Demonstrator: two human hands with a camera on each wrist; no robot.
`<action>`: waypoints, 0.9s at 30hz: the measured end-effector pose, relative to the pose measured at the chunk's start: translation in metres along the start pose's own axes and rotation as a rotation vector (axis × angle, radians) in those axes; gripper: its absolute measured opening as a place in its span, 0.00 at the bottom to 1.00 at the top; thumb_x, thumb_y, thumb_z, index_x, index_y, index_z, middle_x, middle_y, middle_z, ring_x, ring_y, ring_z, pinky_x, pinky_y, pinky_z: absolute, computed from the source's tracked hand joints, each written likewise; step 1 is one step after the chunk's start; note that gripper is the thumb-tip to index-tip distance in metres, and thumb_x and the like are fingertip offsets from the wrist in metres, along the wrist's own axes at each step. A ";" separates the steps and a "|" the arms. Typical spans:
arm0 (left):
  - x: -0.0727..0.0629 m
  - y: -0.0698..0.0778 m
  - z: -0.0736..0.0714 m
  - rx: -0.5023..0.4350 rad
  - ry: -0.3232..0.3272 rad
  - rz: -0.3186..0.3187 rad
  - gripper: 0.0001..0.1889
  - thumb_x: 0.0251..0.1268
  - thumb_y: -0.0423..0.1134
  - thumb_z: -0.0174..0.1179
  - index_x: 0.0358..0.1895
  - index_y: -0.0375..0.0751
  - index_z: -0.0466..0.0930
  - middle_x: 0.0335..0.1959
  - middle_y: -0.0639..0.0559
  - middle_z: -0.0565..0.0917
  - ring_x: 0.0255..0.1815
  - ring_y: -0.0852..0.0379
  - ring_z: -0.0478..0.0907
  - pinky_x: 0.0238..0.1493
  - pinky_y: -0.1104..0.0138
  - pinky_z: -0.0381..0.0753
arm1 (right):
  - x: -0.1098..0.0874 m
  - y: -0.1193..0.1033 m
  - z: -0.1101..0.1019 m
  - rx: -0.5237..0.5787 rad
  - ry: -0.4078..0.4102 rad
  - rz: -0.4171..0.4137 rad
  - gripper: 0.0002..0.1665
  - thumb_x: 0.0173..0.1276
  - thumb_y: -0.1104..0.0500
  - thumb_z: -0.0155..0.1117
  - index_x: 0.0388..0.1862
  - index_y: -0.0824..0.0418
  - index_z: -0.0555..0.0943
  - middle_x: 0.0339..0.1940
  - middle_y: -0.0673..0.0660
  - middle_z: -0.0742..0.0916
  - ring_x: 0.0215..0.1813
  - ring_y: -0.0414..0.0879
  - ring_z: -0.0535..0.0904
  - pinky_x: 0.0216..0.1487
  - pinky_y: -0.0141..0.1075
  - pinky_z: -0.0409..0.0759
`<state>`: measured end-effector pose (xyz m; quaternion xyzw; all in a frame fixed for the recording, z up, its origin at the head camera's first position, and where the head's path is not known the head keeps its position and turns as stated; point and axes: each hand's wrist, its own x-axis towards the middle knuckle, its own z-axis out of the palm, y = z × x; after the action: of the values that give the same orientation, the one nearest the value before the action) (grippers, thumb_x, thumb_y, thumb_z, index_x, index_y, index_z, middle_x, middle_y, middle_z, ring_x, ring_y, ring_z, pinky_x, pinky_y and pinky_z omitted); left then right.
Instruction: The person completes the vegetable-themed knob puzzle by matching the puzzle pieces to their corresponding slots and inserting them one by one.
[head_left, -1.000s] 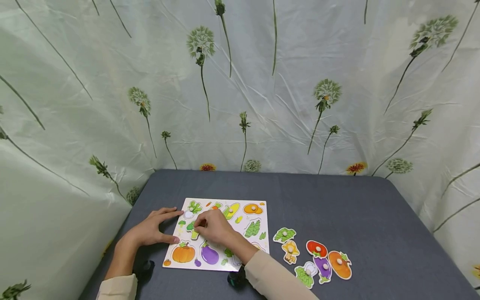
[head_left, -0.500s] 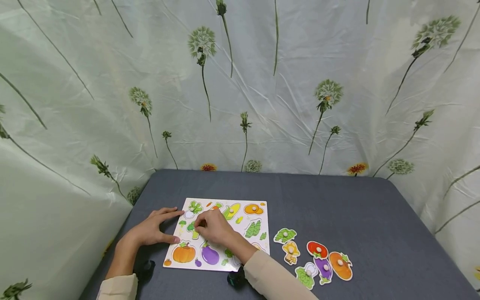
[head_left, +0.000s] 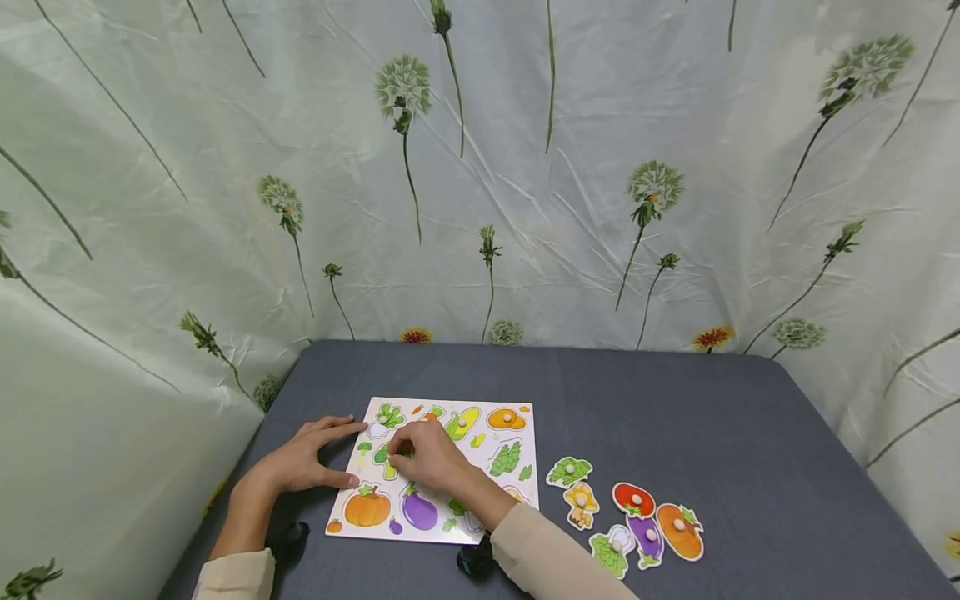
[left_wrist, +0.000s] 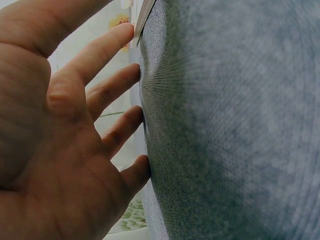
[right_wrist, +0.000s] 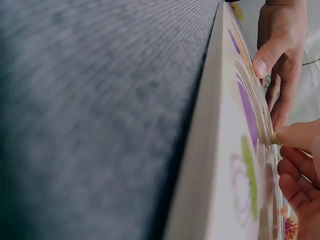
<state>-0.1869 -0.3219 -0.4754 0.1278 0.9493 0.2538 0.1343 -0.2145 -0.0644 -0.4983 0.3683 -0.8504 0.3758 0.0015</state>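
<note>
A white vegetable puzzle board (head_left: 435, 537) lies on the table's left half. My right hand (head_left: 431, 454) reaches over it, thumb and finger pinching the small knob (right_wrist: 275, 139) of the green broccoli piece (head_left: 381, 455), which lies at its printed outline. My left hand (head_left: 300, 457) spreads along the board's left side, thumb and forefinger touching its edge. In the left wrist view those fingers (left_wrist: 105, 55) are straight, one tip at the board's edge (left_wrist: 145, 17). Radish, corn and a yellow-orange pumpkin piece (head_left: 506, 418) sit on the board; my right forearm hides its lower middle.
Right of the board lie loose knobbed pieces: a leafy green (head_left: 568, 472), a mushroom (head_left: 581, 505), a tomato (head_left: 634, 498), an eggplant (head_left: 647, 542), a pumpkin (head_left: 680, 531) and a white-green cabbage (head_left: 611, 552). Several touch or overlap. A flowered curtain (head_left: 570, 250) hangs behind the grey table (head_left: 637, 400).
</note>
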 end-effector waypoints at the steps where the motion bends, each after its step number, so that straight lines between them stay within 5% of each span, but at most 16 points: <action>1: 0.000 0.000 0.000 0.000 -0.002 0.000 0.48 0.48 0.62 0.78 0.75 0.53 0.72 0.77 0.34 0.66 0.75 0.26 0.57 0.64 0.26 0.62 | -0.001 0.000 -0.001 0.009 0.002 0.008 0.02 0.67 0.60 0.74 0.37 0.55 0.90 0.33 0.45 0.90 0.32 0.27 0.75 0.37 0.20 0.73; 27: 0.002 0.001 0.000 0.011 -0.012 -0.027 0.49 0.46 0.62 0.78 0.75 0.54 0.72 0.78 0.35 0.65 0.75 0.28 0.58 0.64 0.27 0.63 | -0.056 0.031 -0.063 -0.004 0.065 0.112 0.09 0.68 0.56 0.70 0.44 0.57 0.90 0.43 0.49 0.91 0.46 0.41 0.85 0.50 0.34 0.82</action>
<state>-0.1883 -0.3206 -0.4756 0.1172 0.9515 0.2459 0.1427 -0.2102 0.0246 -0.4885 0.3076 -0.8699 0.3855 0.0089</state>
